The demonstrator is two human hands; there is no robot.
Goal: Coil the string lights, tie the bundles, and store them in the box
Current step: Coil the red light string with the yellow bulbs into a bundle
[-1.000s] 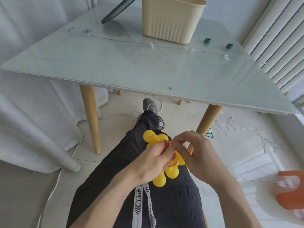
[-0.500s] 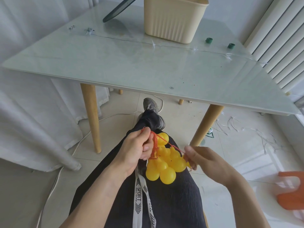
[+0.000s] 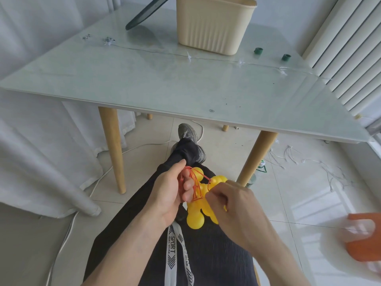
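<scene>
A: Cluster of yellow ball lights held over the lap, between both hands, below the front edge of the bench.

B: And the orange cord?

A: Looped through the left hand, fingers curled round it; running from there across the top of the balls to the right hand, whose fingers look pinched on the cord's other end, though hidden partly behind the knuckles.

B: Handling?

A: Likely light, hollow plastic, hard-shelled and smooth, prone to slipping apart unless cinched. Thin cord, soft and tangle-prone. Best gripped at the cord close to the cluster, not on a single ball.

B: Stage?

A: Probably tying this bundle; not yet stored.

B: Containers?

A: 1 cream ribbed bin standing at the far side of the bench, well apart from the hands; contents not visible from here. Nearby, 2 small green caps and a thin clear wire string stretched along the bench top. More pale wire bits scattered on the floor at right.
</scene>
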